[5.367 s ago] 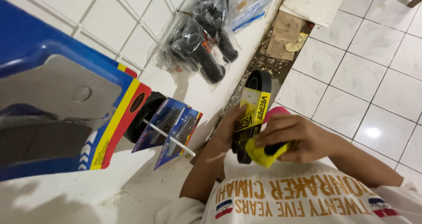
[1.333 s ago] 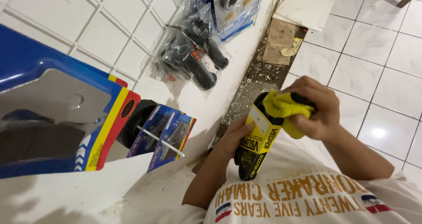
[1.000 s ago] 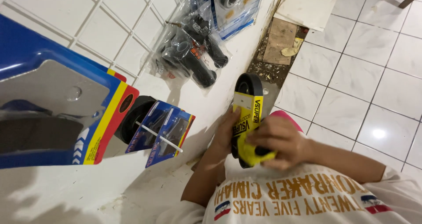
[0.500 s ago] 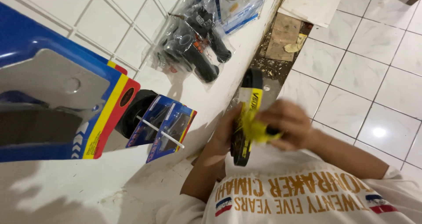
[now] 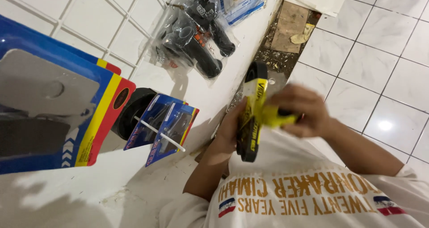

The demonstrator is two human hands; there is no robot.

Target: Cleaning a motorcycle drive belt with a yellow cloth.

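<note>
Above the floor, both hands [image 5: 268, 120] grip a black-and-yellow belt [image 5: 251, 116].

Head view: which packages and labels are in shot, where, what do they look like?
Blister card: far left on the wall, large, blue with yellow and red edge, grey part inside.
Small cards: on a white peg, centre left, blue with red trim.
Clear bags: top centre on the wall, black grips inside.
Black part: in the left hand, yellow label; right hand rubs it with a yellow cloth.
</note>
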